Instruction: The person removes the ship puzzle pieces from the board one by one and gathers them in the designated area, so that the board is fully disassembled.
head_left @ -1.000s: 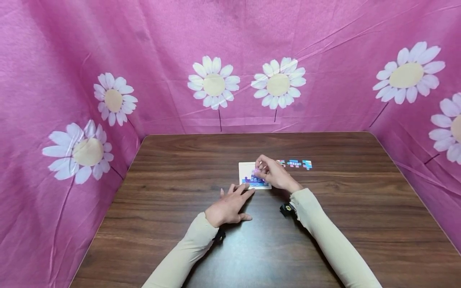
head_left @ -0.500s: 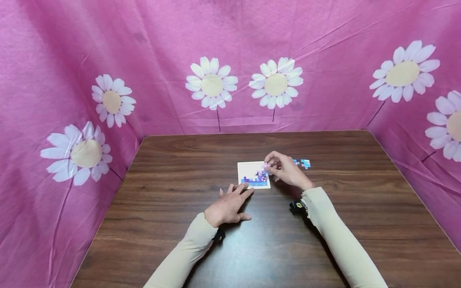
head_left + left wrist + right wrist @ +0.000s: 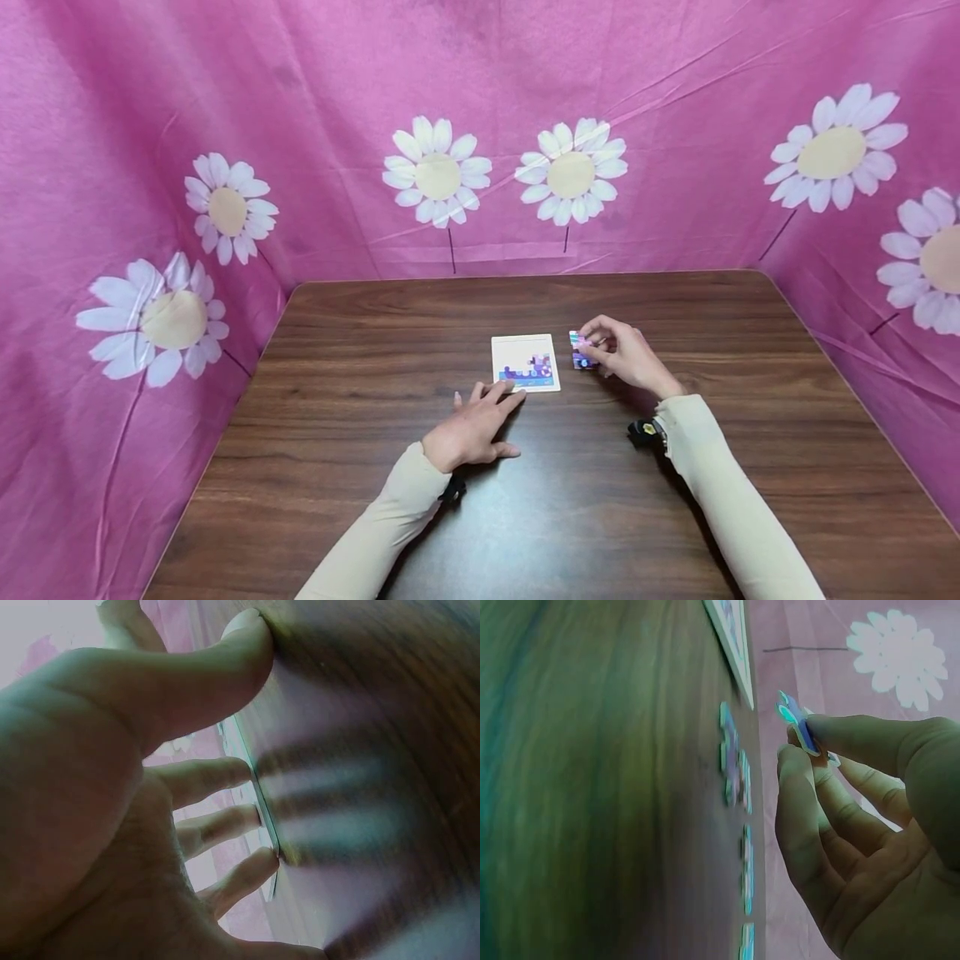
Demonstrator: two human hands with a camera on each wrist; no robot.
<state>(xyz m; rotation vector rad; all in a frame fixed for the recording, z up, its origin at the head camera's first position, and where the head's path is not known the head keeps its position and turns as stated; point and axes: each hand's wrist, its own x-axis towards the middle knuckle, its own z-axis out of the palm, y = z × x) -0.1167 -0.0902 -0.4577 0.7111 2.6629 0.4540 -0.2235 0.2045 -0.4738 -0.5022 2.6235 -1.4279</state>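
My right hand (image 3: pixel 626 357) is just right of a white puzzle tray (image 3: pixel 513 348). Between thumb and index finger it pinches a small purple and blue jigsaw piece (image 3: pixel 802 733), held above the tabletop in the right wrist view. Below lie loose jigsaw pieces (image 3: pixel 748 870), some of them hidden by the hand in the head view. Joined purple and blue pieces (image 3: pixel 525 377) fill the tray's lower and right part; its upper left shows bare white. My left hand (image 3: pixel 468 432) lies with fingers spread, fingertips touching the tray's near edge.
The brown wooden table (image 3: pixel 360 358) extends around the tray on all sides. Behind it and at both sides hangs a pink cloth (image 3: pixel 337 125) with white daisies. A dark wrist camera (image 3: pixel 643 432) sits under the right sleeve.
My right hand has moved right, off the tray, with a jigsaw piece still pinched. It now covers loose pieces seen earlier on the right. My left hand has stayed at the tray edge.
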